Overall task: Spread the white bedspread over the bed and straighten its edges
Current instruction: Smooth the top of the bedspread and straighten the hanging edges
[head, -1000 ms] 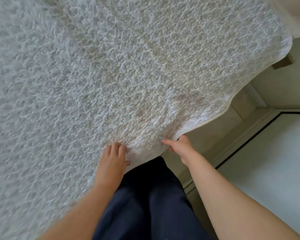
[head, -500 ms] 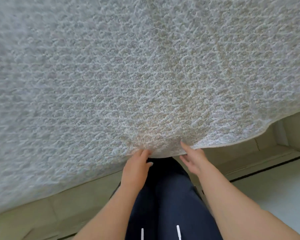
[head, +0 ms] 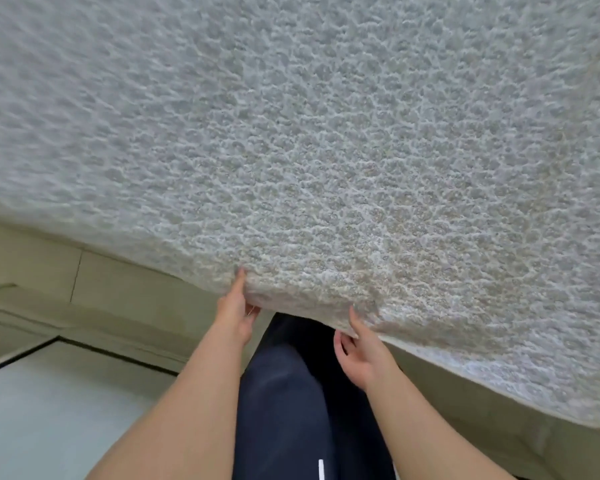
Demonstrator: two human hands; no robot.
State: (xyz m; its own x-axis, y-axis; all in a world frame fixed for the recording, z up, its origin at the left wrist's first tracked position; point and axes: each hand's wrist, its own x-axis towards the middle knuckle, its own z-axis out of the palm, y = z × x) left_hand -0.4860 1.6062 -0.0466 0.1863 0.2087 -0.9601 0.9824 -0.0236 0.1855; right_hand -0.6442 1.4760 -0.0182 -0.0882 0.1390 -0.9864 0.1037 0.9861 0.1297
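Observation:
The white bedspread (head: pixel 326 140), thick and bumpy in texture, lies over the bed and fills most of the view. Its near edge hangs down the bed's side just in front of my legs. My left hand (head: pixel 234 313) pinches that edge, thumb on top and fingers tucked beneath. My right hand (head: pixel 359 351) holds the same edge a little to the right, fingers curled under the hem. The bed underneath is hidden by the cloth.
The beige bed base (head: pixel 84 282) shows below the hem at left and again at lower right. A pale floor (head: pixel 49 410) with a dark border line lies at lower left. My dark trousers (head: pixel 284 393) stand against the bed side.
The view has swung to the right along the bed side. My hands have shifted along the hem and spread farther apart, both still at the bedspread's edge.

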